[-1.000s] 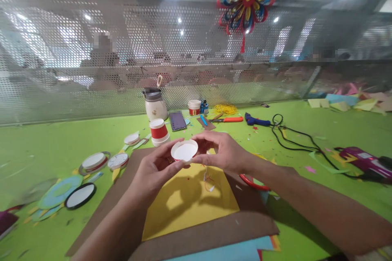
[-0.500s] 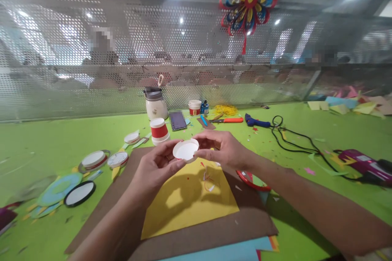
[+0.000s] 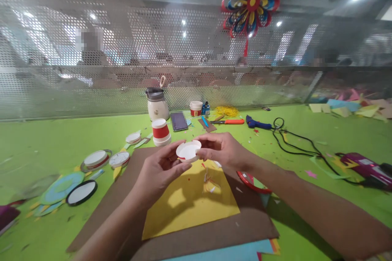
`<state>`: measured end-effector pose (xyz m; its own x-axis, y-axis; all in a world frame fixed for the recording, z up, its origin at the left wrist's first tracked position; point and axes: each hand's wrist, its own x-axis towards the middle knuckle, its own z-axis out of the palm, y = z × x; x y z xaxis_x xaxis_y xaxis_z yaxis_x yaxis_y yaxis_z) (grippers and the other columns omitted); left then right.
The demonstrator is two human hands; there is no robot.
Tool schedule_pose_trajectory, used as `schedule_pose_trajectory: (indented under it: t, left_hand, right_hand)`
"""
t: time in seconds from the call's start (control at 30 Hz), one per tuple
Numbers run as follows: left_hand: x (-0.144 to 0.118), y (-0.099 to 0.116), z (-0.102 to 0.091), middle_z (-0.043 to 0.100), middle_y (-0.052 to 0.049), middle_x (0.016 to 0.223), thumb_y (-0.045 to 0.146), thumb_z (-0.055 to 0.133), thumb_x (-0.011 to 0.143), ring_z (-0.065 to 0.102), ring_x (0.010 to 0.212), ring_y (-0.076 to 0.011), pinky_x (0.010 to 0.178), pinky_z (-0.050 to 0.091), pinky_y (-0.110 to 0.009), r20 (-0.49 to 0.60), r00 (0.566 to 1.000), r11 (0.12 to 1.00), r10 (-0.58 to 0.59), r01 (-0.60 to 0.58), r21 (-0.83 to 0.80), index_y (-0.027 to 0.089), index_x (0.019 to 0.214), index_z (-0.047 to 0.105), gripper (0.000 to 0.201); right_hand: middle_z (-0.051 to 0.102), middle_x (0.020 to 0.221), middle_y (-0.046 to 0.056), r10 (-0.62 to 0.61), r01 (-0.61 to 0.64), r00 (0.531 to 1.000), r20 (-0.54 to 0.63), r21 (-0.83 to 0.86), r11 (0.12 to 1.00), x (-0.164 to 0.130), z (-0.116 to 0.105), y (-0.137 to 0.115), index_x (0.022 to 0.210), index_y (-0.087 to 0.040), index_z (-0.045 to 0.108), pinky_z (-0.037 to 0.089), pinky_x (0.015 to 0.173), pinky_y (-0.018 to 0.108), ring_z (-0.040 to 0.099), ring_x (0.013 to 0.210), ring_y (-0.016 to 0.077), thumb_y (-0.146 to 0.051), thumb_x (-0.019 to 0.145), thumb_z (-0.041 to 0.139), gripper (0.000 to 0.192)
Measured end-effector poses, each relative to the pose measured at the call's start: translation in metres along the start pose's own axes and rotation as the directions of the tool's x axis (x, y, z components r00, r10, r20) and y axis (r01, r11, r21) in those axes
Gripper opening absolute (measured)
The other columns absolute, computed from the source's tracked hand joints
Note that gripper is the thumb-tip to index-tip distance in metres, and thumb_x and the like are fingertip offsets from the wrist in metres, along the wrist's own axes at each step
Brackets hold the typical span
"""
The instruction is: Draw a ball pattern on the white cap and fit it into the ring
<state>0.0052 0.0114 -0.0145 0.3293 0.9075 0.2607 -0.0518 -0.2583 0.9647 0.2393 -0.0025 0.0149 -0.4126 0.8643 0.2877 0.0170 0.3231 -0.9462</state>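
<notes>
Both my hands hold a shallow white paper-cup bottom with a red edge (image 3: 188, 150) above a yellow paper sheet (image 3: 190, 200). My left hand (image 3: 159, 170) pinches its near-left rim with thumb and fingers. My right hand (image 3: 222, 149) grips its right rim. The yellow sheet lies on a brown card (image 3: 214, 232) on the green table (image 3: 45, 138). Small paper scraps (image 3: 208, 182) lie on the yellow sheet just below the cup piece.
An upturned red-and-white cup (image 3: 161, 132), cut cup rings (image 3: 94, 159) and paper discs (image 3: 81, 192) lie to the left. A bottle (image 3: 157, 104), phone (image 3: 178, 121), orange-handled cutter (image 3: 231, 121), blue glue gun (image 3: 257, 122) with black cord and a purple tool (image 3: 364, 167) lie beyond and right. A perforated screen stands behind.
The cup piece has tilted and turned slightly between my fingers, and my hands have shifted a little right and away. Everything on the table stays put.
</notes>
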Motion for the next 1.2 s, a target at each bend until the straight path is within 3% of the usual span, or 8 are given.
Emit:
schedule_pose_trajectory:
  t: [0.13,0.27,0.4,0.57,0.77,0.93,1.2]
  left_hand:
    - [0.002,-0.011,0.001,0.084,-0.013,0.123,0.05,0.097,0.072,0.079,0.114,-0.0322,0.096,0.067,-0.041,-0.01,1.0,1.0,0.015,-0.015,0.002,0.019,0.133,0.075,0.071]
    - [0.001,-0.002,0.003,0.084,-0.014,0.121,0.051,0.095,0.073,0.079,0.115,-0.0325,0.097,0.066,-0.041,-0.018,1.0,1.0,-0.011,0.011,0.02,0.017,0.129,0.076,0.068]
    - [0.0,0.013,0.004,0.083,-0.013,0.124,0.048,0.092,0.076,0.079,0.114,-0.031,0.102,0.064,-0.043,-0.01,0.996,0.994,-0.09,0.091,0.059,0.018,0.125,0.075,0.06]
    - [0.002,0.013,0.003,0.082,-0.013,0.128,0.047,0.091,0.077,0.078,0.114,-0.0303,0.1,0.065,-0.043,0.003,0.995,0.993,-0.103,0.102,0.053,0.018,0.124,0.075,0.056]
    - [-0.001,0.01,0.004,0.081,-0.012,0.131,0.045,0.089,0.083,0.076,0.121,-0.0298,0.102,0.064,-0.042,0.004,0.993,0.993,-0.116,0.115,0.033,0.02,0.126,0.075,0.052]
    - [-0.001,0.009,0.004,0.081,-0.012,0.131,0.044,0.09,0.082,0.077,0.121,-0.0284,0.105,0.062,-0.041,0.012,0.99,0.99,-0.14,0.14,-0.004,0.02,0.127,0.073,0.054]
    - [-0.002,0.008,0.005,0.079,-0.013,0.135,0.04,0.091,0.079,0.074,0.127,-0.0303,0.11,0.06,-0.046,-0.013,0.99,0.99,-0.139,0.139,-0.02,0.02,0.129,0.073,0.057]
  right_hand:
    - [0.078,0.105,0.009,0.001,-0.001,1.0,0.005,0.021,1.0,0.002,0.0,0.006,0.123,-0.017,0.079,0.058,0.085,0.035,0.07,0.093,0.0185,-0.049,0.086,0.088,0.05]
    - [0.078,0.101,0.008,-0.006,0.006,1.0,0.007,-0.007,1.0,0.003,-0.001,0.011,0.123,-0.016,0.079,0.058,0.081,0.033,0.068,0.085,0.0162,-0.054,0.089,0.085,0.052]
    - [0.073,0.086,0.004,-0.009,0.008,1.0,-0.009,-0.045,0.999,0.004,-0.004,0.013,0.111,-0.014,0.079,0.058,0.074,0.031,0.067,0.074,0.0142,-0.067,0.096,0.071,0.056]
    - [0.073,0.082,0.005,0.029,-0.032,0.998,-0.06,-0.053,0.998,0.004,-0.005,0.012,0.098,-0.013,0.077,0.06,0.07,0.031,0.069,0.072,0.0149,-0.078,0.094,0.066,0.066]
    - [0.07,0.08,0.003,0.059,-0.062,0.997,-0.058,-0.063,0.996,0.003,-0.001,0.008,0.093,-0.015,0.075,0.06,0.069,0.031,0.068,0.071,0.0143,-0.065,0.098,0.07,0.05]
    - [0.072,0.081,0.003,0.097,-0.101,0.993,-0.072,-0.045,0.994,0.003,0.001,0.012,0.108,-0.015,0.079,0.057,0.065,0.028,0.066,0.069,0.0133,-0.052,0.097,0.076,0.038]
    - [0.072,0.079,0.002,0.104,-0.107,0.992,-0.068,-0.041,0.993,0.004,0.002,0.012,0.115,-0.015,0.079,0.058,0.067,0.029,0.067,0.069,0.014,-0.055,0.091,0.081,0.046]
